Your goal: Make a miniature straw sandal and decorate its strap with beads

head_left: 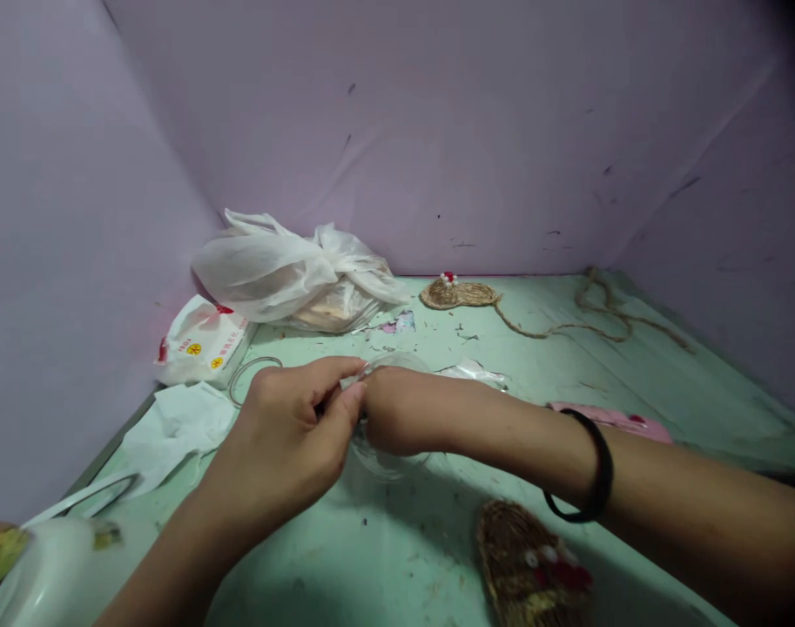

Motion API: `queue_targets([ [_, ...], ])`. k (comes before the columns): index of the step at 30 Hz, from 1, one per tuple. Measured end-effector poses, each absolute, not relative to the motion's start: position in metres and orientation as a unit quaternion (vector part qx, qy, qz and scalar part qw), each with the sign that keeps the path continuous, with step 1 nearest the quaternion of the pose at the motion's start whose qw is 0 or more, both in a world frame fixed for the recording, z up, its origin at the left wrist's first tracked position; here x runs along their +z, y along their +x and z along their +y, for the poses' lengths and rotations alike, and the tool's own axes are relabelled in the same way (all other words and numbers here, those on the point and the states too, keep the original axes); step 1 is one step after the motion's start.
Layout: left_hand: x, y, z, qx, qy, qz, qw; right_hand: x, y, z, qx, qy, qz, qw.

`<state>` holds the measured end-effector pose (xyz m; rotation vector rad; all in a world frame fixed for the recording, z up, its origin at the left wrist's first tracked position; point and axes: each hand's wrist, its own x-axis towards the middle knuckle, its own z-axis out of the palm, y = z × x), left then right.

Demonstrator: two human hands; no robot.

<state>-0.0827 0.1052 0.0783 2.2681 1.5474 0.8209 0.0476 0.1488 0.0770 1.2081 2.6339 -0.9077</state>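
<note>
My left hand [306, 414] is closed, with thumb and forefinger pinched together against my right hand. What looks like a coil of clear line [387, 466] shows above and below the hands, and a bit of it glints at the left fingertips. My right hand [397, 409] is curled into a fist with the wrist bent; its fingers face away and what they grip is hidden. Below the right forearm lies a woven twine sole [511, 540] with white and red beads. A second twine sole [459, 293], also beaded, rests at the back, trailing a cord [554, 331].
A knotted white plastic bag [293, 270] stands by the back wall. Left of it are a tissue pack [205, 340], a wire ring [240, 374] and a white tissue [175, 427]. A white container [70, 557] is at lower left. A pink item [645, 425] lies behind the right forearm.
</note>
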Motion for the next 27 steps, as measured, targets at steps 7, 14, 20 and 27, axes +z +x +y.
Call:
queue_targets([
  [7, 0.079, -0.085, 0.111, 0.288, 0.767, 0.558, 0.132, 0.071, 0.042, 0.158, -0.237, 0.370, 0.893, 0.102],
  [14, 0.077, -0.085, 0.114, 0.289, 0.762, 0.566, 0.127, 0.074, 0.045, 0.160, -0.234, 0.352, 0.901, 0.092],
  [20, 0.076, -0.087, 0.111, 0.293, 0.767, 0.559, 0.120, 0.080, 0.049, 0.159, -0.243, 0.317, 0.914, 0.077],
  [27, 0.077, -0.084, 0.113, 0.301, 0.764, 0.558, 0.122, 0.070, 0.051, 0.160, -0.252, 0.302, 0.919, 0.026],
])
